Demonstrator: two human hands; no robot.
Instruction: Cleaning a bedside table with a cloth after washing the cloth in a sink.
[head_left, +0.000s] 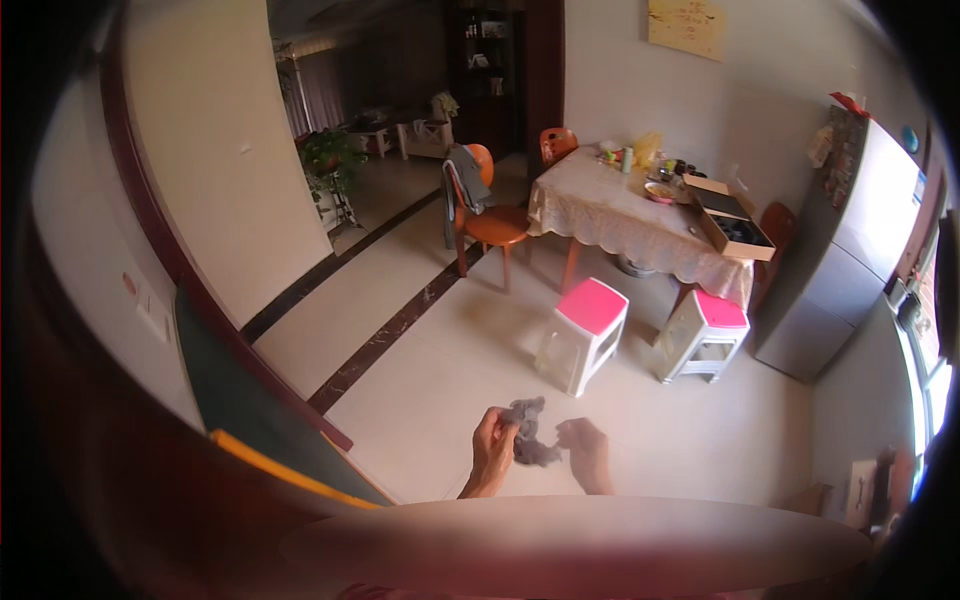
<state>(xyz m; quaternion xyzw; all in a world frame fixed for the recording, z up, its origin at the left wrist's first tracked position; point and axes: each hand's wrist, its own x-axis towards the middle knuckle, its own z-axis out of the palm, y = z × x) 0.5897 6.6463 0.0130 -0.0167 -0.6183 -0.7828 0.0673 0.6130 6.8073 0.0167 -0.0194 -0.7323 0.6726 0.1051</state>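
Observation:
Low in the middle of the head view, my left hand (492, 440) is closed on a crumpled, dark grey, soft-looking piece (535, 452). The piece hangs in loose folds to the right of my fingers, and its exact kind does not show. Just right of it is my right hand (584, 440), smeared by motion. Its fingertips point toward the grey piece, but whether they touch or grip it cannot be made out.
Ahead stand two white stools with pink seats (592, 307) (722, 311). Behind them, a cloth-covered table (600, 200) bears an open cardboard box (738, 232) and dishes. A wooden chair (492, 228) holds clothing. A grey fridge (835, 250) is at right, a doorway edge (190, 290) at left.

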